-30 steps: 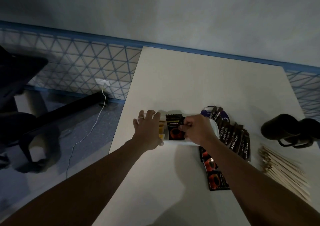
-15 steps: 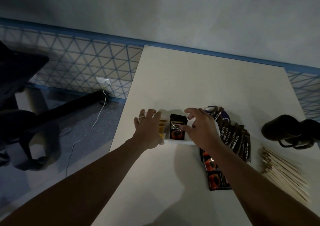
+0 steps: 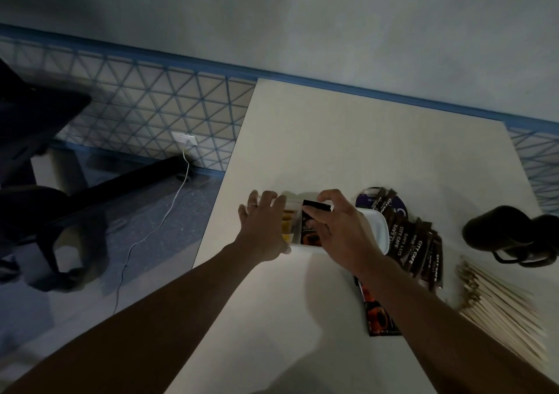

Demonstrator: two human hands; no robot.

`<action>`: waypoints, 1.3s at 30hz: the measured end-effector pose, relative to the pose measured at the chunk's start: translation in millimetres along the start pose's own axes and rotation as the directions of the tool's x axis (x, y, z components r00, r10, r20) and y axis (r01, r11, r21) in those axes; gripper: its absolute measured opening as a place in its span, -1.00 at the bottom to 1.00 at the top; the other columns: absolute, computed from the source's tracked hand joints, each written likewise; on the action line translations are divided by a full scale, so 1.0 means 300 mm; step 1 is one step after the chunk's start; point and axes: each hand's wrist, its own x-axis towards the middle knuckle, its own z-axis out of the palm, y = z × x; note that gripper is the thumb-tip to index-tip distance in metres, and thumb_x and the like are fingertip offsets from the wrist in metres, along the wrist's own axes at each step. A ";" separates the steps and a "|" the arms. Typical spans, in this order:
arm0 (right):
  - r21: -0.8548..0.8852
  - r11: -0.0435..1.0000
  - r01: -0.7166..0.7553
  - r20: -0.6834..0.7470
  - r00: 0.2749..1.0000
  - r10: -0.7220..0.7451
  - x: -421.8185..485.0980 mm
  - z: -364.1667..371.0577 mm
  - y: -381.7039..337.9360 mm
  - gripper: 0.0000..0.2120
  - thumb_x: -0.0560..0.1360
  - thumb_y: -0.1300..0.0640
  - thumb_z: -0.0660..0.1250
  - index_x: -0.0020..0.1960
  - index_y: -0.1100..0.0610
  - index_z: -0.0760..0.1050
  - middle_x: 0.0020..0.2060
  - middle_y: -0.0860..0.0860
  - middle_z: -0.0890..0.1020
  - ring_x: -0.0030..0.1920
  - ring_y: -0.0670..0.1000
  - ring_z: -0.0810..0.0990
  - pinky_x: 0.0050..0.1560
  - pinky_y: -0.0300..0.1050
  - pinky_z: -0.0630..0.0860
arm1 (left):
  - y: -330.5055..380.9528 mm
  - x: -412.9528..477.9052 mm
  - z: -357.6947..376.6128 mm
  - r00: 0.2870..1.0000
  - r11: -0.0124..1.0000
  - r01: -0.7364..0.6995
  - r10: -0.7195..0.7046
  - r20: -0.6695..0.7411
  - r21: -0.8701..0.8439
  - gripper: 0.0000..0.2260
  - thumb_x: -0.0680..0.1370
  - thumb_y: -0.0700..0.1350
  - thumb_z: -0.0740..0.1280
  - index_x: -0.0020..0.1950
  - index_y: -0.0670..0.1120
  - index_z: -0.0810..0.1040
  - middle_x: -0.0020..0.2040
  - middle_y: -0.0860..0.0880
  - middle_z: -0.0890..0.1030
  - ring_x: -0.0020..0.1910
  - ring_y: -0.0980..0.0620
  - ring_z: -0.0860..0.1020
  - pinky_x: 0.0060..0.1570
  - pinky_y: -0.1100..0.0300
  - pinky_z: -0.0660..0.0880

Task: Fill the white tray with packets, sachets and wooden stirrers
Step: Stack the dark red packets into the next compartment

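Observation:
The white tray (image 3: 378,229) lies on the table, mostly covered by my hands. My left hand (image 3: 262,227) cups its left end, fingers stretched over the rim beside several yellow sachets (image 3: 287,222) standing in the tray. A black packet (image 3: 309,231) with an orange picture stands in the tray's middle. My right hand (image 3: 340,232) is over the tray, thumb and forefinger pinching that packet's top edge. Brown sachets (image 3: 415,244) lie fanned out right of the tray. More black packets (image 3: 378,315) lie under my right forearm. Wooden stirrers (image 3: 499,309) are piled at the far right.
A black mug (image 3: 508,236) lies on its side at the right, behind the stirrers. A purple round disc (image 3: 366,202) sits under the brown sachets. The table's left edge runs close to my left hand; beyond it are floor, a white cable and a dark chair (image 3: 33,139).
Half a second ago my right hand's fingers were spread above the black packet; now they have closed on its top edge. My left hand has stayed on the tray's left end.

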 end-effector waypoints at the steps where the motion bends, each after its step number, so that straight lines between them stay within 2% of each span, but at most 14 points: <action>1: -0.009 1.000 0.013 -0.005 1.000 -0.013 -0.007 0.004 0.004 -0.75 0.55 0.16 0.38 0.21 0.00 0.63 0.27 -0.03 0.46 0.00 0.03 0.68 -0.19 0.05 0.66 | 0.000 0.001 0.000 1.000 1.000 -0.001 0.001 -0.003 0.001 -0.08 0.34 0.05 0.56 0.54 -0.01 0.10 0.54 -0.03 0.10 0.55 -0.24 -0.07 0.48 -0.21 0.04; 7: -0.126 0.990 0.063 -0.055 0.996 -0.071 -0.024 0.005 0.003 -0.74 0.48 0.17 0.45 0.15 -0.01 0.66 0.20 0.02 0.53 -0.02 0.08 0.64 -0.28 0.02 0.64 | -0.003 0.001 0.004 1.000 1.000 -0.006 0.006 -0.006 -0.004 -0.08 0.32 0.06 0.57 0.53 0.00 0.12 0.52 -0.03 0.12 0.54 -0.24 -0.06 0.47 -0.21 0.06; 10: -0.136 0.990 0.020 -0.039 0.999 -0.026 -0.014 -0.020 -0.004 -0.51 0.44 0.13 0.48 0.35 -0.04 0.52 0.23 0.00 0.47 -0.07 0.04 0.63 -0.29 -0.04 0.62 | -0.003 0.002 0.002 1.000 1.000 -0.005 0.005 -0.003 -0.012 -0.08 0.32 0.05 0.57 0.54 0.00 0.11 0.52 -0.02 0.12 0.54 -0.23 -0.07 0.47 -0.21 0.06; 13: -0.234 0.972 -0.029 0.081 0.995 0.050 0.012 -0.047 -0.008 -0.25 0.41 0.04 0.49 0.52 -0.07 0.25 0.34 -0.02 0.34 0.09 0.04 0.58 -0.22 -0.08 0.60 | -0.005 0.001 0.002 1.000 1.000 -0.005 0.005 -0.007 -0.026 -0.07 0.32 0.05 0.57 0.54 0.00 0.10 0.53 -0.02 0.11 0.54 -0.23 -0.08 0.48 -0.20 0.02; 16: -0.369 0.929 -0.018 0.237 0.965 0.113 0.034 -0.055 -0.012 -0.13 0.41 0.00 0.49 0.57 -0.09 0.07 0.41 0.02 0.22 0.25 0.09 0.50 -0.03 -0.05 0.58 | -0.007 0.000 0.004 1.000 1.000 -0.015 0.015 -0.011 -0.024 -0.07 0.32 0.05 0.57 0.54 -0.01 0.11 0.53 -0.03 0.11 0.54 -0.24 -0.07 0.47 -0.21 0.03; 18: -0.413 0.910 -0.018 0.301 0.941 0.156 0.049 -0.058 -0.017 -0.10 0.41 0.00 0.49 0.57 -0.11 0.02 0.39 0.06 0.22 0.27 0.11 0.48 0.04 -0.03 0.56 | -0.009 0.002 0.005 1.000 0.999 -0.024 0.024 -0.015 -0.022 -0.07 0.31 0.05 0.58 0.53 -0.01 0.12 0.52 -0.03 0.12 0.54 -0.24 -0.06 0.47 -0.21 0.05; 25: -0.435 0.899 -0.053 0.266 0.946 0.184 0.071 -0.030 -0.027 -0.19 0.33 -0.05 0.53 0.45 -0.09 0.17 0.16 0.08 0.40 0.06 0.10 0.58 -0.08 0.01 0.58 | -0.016 0.008 0.014 0.999 1.000 -0.031 0.031 -0.023 0.002 -0.07 0.30 0.08 0.57 0.52 -0.01 0.13 0.51 -0.03 0.14 0.53 -0.22 -0.01 0.44 -0.22 0.10; 32: -0.448 0.886 -0.123 0.193 0.954 0.230 0.080 -0.006 -0.026 -0.32 0.34 0.09 0.50 0.35 -0.04 0.25 0.08 0.06 0.46 -0.01 0.12 0.60 -0.17 -0.01 0.56 | -0.013 0.009 0.013 0.999 1.000 -0.021 0.021 -0.026 0.006 -0.08 0.30 0.08 0.58 0.52 -0.01 0.14 0.51 -0.02 0.15 0.53 -0.23 -0.01 0.44 -0.22 0.11; 39: -0.437 0.888 -0.141 0.162 0.959 0.232 0.089 0.012 -0.014 -0.37 0.35 0.08 0.52 0.31 -0.02 0.28 0.04 0.05 0.48 -0.05 0.12 0.61 -0.17 0.03 0.58 | -0.016 0.007 0.006 1.000 1.000 -0.028 0.028 -0.015 0.011 -0.08 0.30 0.08 0.58 0.52 -0.01 0.14 0.50 -0.02 0.16 0.52 -0.22 0.00 0.44 -0.21 0.12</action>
